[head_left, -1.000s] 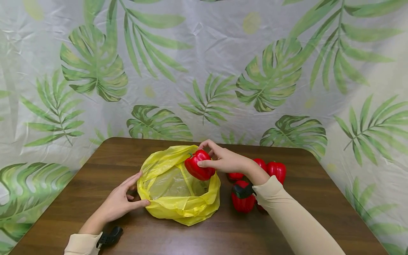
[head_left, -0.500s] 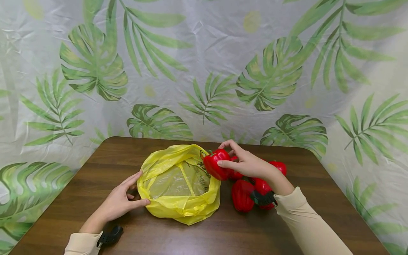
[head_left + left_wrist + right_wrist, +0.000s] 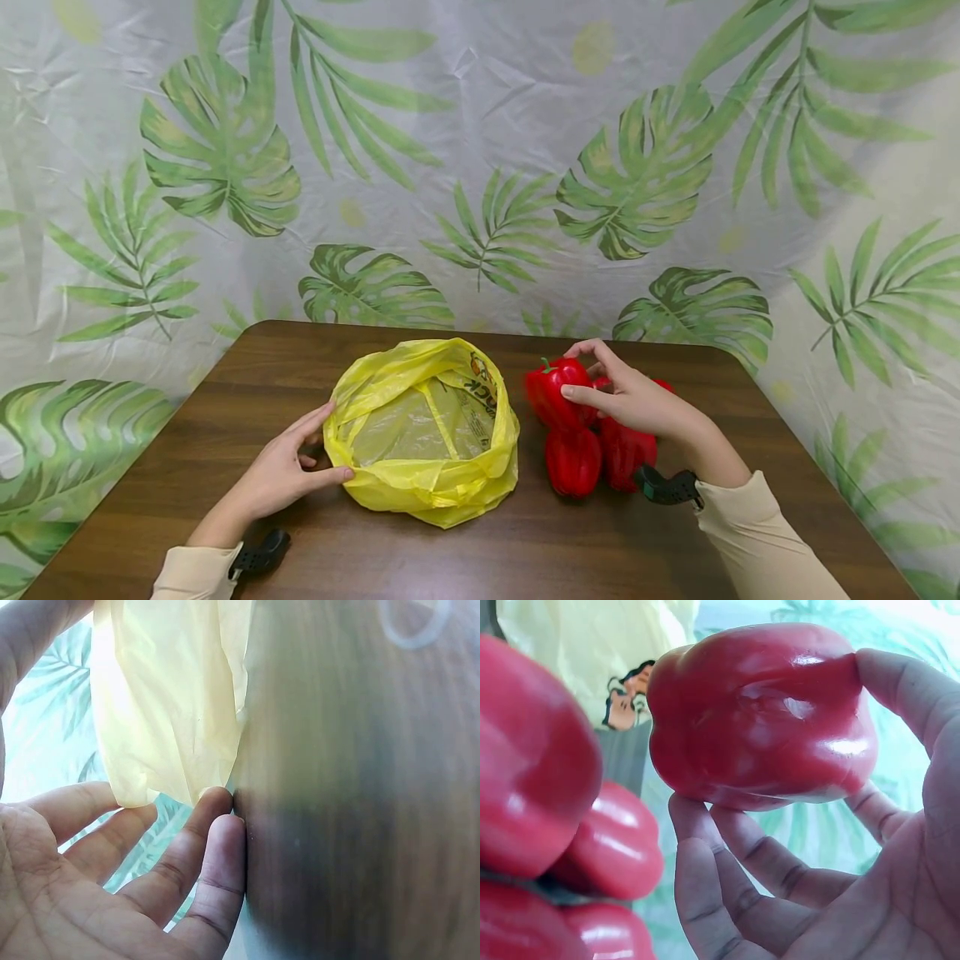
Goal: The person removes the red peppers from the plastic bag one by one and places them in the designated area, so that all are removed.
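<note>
My right hand (image 3: 630, 396) grips a red bell pepper (image 3: 557, 393) with a green stem, just over the other peppers. In the right wrist view, thumb and fingertips hold this bell pepper (image 3: 761, 716) by its sides, base towards the camera. My left hand (image 3: 281, 467) holds the left side of a wide-mouthed yellow plastic bag (image 3: 435, 487) between spread thumb and fingers. Up close in the left wrist view, fingertips touch the thin plastic of the bag (image 3: 172, 697), low by the tabletop; most of the thumb is out of frame.
Several red bell peppers (image 3: 573, 462) are clustered right of the bag, partly hidden by the right hand and the held pepper. The brown wooden table (image 3: 247, 400) has its back edge against a leaf-printed cloth (image 3: 487, 125). Black straps (image 3: 667, 487) are on both wrists.
My right hand has carried the bell pepper from over the bag's mouth rightwards to the other peppers. The left hand and bag have stayed in place.
</note>
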A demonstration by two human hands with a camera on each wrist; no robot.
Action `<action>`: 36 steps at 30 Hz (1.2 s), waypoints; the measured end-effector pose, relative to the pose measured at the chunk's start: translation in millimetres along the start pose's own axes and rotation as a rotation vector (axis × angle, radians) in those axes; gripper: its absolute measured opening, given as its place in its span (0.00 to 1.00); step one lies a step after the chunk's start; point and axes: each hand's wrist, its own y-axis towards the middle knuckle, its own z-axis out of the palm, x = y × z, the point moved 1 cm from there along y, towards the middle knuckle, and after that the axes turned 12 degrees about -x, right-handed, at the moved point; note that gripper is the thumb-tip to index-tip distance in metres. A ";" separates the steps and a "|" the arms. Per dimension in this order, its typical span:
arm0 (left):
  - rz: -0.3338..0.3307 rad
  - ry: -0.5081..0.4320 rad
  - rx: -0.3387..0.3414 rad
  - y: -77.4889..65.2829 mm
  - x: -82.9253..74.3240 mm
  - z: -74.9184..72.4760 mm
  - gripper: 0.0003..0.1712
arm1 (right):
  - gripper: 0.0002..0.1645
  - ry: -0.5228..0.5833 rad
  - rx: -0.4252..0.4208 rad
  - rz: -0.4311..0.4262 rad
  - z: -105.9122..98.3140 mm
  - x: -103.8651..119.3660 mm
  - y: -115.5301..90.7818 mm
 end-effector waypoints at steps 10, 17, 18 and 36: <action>-0.001 -0.002 -0.002 -0.7 -0.8 0.1 0.61 | 0.34 0.025 -0.042 0.033 -18.3 -21.5 -22.0; -0.010 0.000 0.001 -0.6 -2.1 0.1 0.61 | 0.34 0.037 -0.078 0.066 -30.5 -38.0 -34.1; -0.010 0.002 0.001 -0.8 -2.2 -0.1 0.61 | 0.34 0.037 -0.084 0.066 -32.0 -39.7 -35.1; 0.001 0.011 0.009 -1.4 -1.5 0.7 0.61 | 0.32 0.133 -0.078 0.106 -49.7 -71.2 -59.0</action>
